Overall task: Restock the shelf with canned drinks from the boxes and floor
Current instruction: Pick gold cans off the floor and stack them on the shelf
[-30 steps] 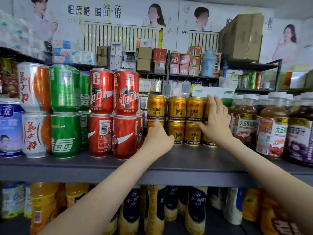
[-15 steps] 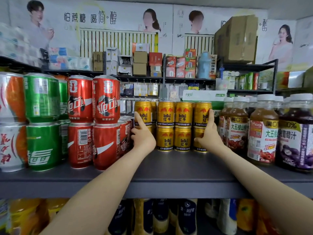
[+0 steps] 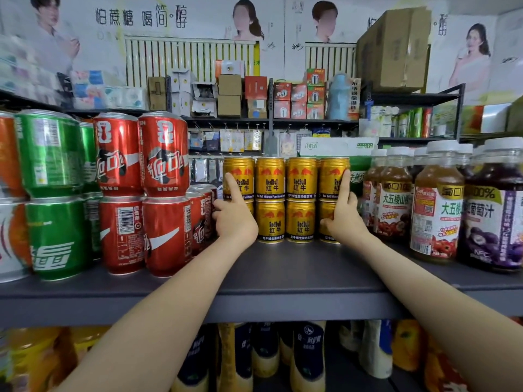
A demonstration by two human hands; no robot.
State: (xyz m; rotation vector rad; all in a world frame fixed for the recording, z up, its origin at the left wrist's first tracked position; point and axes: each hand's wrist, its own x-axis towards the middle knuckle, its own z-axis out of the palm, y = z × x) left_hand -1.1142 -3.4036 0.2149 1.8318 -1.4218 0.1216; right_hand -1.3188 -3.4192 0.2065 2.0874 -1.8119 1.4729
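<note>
Upright Red Bull cans (image 3: 285,199) sit mid-frame between the hands: left hand (image 3: 236,222) grips left stack, right hand (image 3: 343,222) right stack, equally near.

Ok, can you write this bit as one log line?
step: steadying gold cans | left hand: grips left end, forefinger on upper row | right hand: grips right end, forefinger on upper row

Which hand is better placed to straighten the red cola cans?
Left: the left hand holds the Red Bull cans at the end nearest the red cola cans; the right hand holds the far end.
</note>
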